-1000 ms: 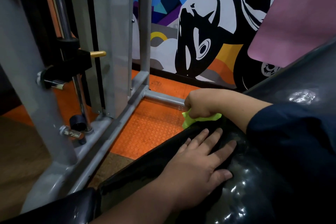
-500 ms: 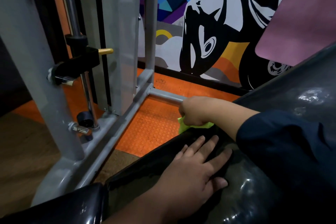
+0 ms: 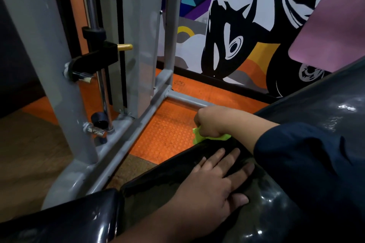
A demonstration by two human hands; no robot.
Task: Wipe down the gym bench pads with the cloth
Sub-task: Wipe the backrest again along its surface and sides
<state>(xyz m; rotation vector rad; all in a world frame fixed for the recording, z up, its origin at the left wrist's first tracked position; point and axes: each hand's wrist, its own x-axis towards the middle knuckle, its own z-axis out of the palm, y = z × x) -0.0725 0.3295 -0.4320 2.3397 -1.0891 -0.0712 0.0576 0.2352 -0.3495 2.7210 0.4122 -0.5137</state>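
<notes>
We keep our left hand (image 3: 213, 181) flat on the glossy black bench pad (image 3: 158, 179) while our right hand (image 3: 209, 122), clutching the bright green cloth (image 3: 197, 137), has hardly moved along its far edge (wiping continues).

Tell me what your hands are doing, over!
Right hand grips cloth at pad edge. Left hand flat on pad. Nothing in the way.

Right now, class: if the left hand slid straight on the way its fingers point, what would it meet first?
Probably the right forearm, which crosses just beyond the left hand lying flat on the bench pad. The green cloth sits slightly left of that line; depth is unclear.
</notes>
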